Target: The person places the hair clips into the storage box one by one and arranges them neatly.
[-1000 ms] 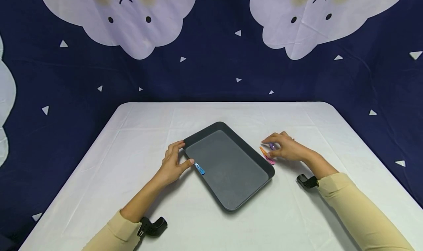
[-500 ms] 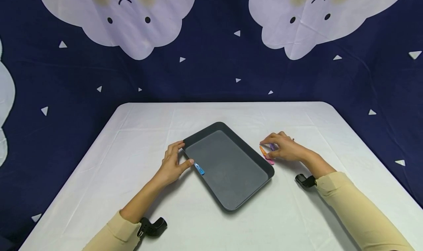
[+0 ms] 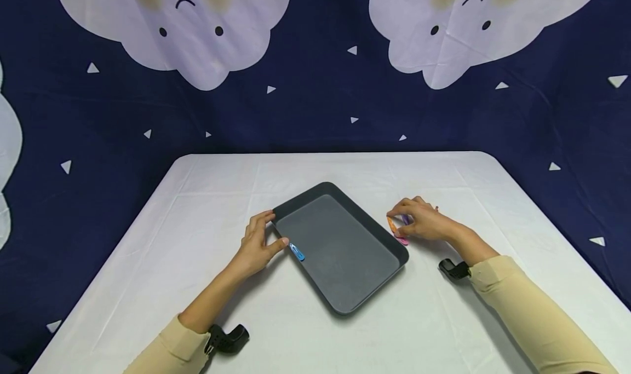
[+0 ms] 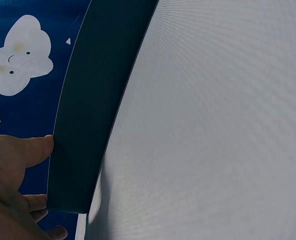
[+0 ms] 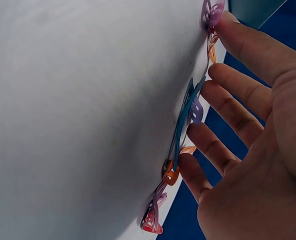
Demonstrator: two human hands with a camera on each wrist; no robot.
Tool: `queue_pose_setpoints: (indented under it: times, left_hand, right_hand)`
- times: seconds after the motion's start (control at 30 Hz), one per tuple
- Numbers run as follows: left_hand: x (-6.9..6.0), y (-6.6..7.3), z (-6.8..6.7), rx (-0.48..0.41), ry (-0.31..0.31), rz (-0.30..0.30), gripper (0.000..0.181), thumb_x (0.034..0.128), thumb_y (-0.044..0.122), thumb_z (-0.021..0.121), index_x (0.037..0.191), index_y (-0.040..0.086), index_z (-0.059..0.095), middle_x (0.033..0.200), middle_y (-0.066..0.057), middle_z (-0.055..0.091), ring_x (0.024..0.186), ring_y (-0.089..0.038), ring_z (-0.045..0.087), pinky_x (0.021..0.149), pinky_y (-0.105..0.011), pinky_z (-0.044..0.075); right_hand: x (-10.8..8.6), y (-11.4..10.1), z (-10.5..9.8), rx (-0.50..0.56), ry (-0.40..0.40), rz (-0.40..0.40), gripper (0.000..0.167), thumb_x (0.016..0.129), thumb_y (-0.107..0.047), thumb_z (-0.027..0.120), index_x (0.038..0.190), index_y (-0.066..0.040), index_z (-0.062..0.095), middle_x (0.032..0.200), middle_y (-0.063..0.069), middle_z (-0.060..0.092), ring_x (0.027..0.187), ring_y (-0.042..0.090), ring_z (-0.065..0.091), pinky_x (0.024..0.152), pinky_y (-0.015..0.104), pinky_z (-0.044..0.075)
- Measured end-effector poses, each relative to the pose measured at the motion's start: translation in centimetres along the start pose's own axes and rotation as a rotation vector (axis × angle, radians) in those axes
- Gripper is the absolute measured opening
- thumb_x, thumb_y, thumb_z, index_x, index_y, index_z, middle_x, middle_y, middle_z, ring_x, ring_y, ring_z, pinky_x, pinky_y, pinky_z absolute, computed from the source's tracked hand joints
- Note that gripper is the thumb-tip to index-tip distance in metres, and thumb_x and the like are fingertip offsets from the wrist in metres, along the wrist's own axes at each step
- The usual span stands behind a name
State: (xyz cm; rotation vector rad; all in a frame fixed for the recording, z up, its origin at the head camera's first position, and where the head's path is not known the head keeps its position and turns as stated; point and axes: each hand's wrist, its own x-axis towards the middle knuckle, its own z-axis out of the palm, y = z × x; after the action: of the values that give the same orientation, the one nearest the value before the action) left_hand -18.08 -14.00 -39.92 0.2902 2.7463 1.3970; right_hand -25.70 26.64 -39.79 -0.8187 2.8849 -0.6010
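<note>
A dark grey rectangular tray (image 3: 340, 248) lies at an angle on the white table. At its left corner the left hand (image 3: 255, 249) touches the outer wall with thumb and fingertips. A blue snap hair clip (image 3: 297, 252) sits on the tray's rim by that thumb. Right of the tray, the right hand (image 3: 424, 219) reaches down over several hair clips, its fingers spread. An orange clip (image 3: 391, 224) lies between thumb and index finger, a pink clip (image 3: 402, 240) by the thumb, and a purple clip (image 3: 406, 219) partly under the palm. The right wrist view also shows a teal clip (image 5: 185, 117).
White cloth covers the table (image 3: 222, 182). A dark blue curtain (image 3: 315, 111) with clouds and triangles hangs behind it. Each wrist wears a black camera mount, the left one (image 3: 229, 339) near the table surface. In the right wrist view a red clip (image 5: 151, 225) lies beyond the little finger.
The right hand has shifted very slightly left over the clips, its index fingertip now close to the orange clip's far end. The left hand and tray stay still.
</note>
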Motion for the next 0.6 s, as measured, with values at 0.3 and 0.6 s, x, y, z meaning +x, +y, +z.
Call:
queue_pose_setpoints:
  times: [0.3, 0.6]
  left_hand:
    - [0.0, -0.05, -0.07, 0.008, -0.001, 0.005, 0.072, 0.0895, 0.026, 0.063, 0.145, 0.002, 0.026, 0.154, -0.01, 0.018, 0.141, -0.032, 0.015, 0.109, -0.059, 0.012]
    - [-0.02, 0.0, -0.04, -0.003, -0.01, -0.004, 0.071, 0.09, 0.026, 0.063, 0.145, 0.002, 0.025, 0.154, -0.009, 0.017, 0.141, -0.032, 0.013, 0.109, -0.059, 0.011]
  right_hand:
    - [0.13, -0.02, 0.15, -0.034, -0.003, 0.012, 0.044, 0.077, -0.03, 0.076, 0.119, -0.02, 0.066, 0.122, 0.0, 0.058, 0.109, 0.025, 0.045, 0.078, 0.038, 0.032]
    - [0.14, -0.05, 0.15, -0.022, 0.012, -0.004, 0.044, 0.075, -0.031, 0.077, 0.116, -0.018, 0.067, 0.12, 0.001, 0.06, 0.109, 0.025, 0.045, 0.081, 0.04, 0.032]
